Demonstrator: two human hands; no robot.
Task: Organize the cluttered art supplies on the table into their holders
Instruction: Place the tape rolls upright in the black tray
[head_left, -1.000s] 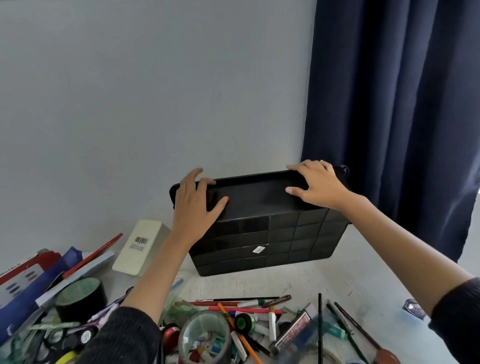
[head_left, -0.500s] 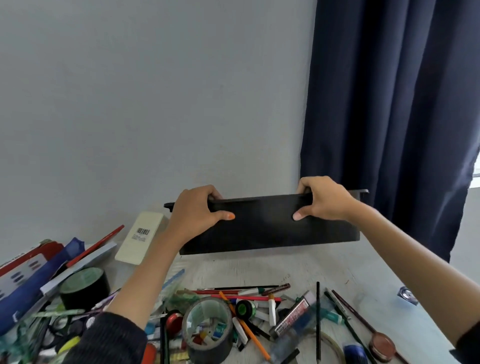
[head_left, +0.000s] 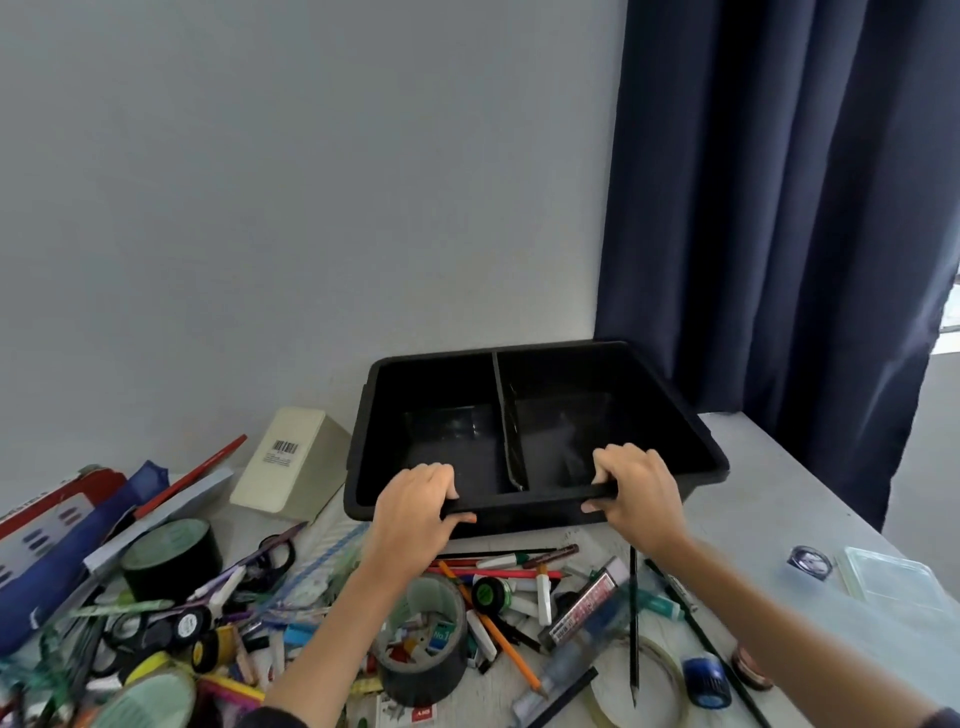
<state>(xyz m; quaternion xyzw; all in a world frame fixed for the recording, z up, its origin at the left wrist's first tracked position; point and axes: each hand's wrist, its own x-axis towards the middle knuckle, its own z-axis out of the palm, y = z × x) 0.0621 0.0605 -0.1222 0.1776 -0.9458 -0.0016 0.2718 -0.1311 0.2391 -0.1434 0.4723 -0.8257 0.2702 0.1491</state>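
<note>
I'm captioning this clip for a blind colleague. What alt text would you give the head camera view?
Both hands, left hand and right hand, grip the near rim of an empty black divided bin, which stands open side up at the back of a white table. Pens, pencils, tape rolls and scissors lie scattered in front.

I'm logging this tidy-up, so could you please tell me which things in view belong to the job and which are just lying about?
Part of the job:
- black divided bin, gripped at its near rim by the left hand and right hand
- pens and pencils
- tape roll
- scissors

Just lying about:
- curtain
- clear plastic lid
</note>
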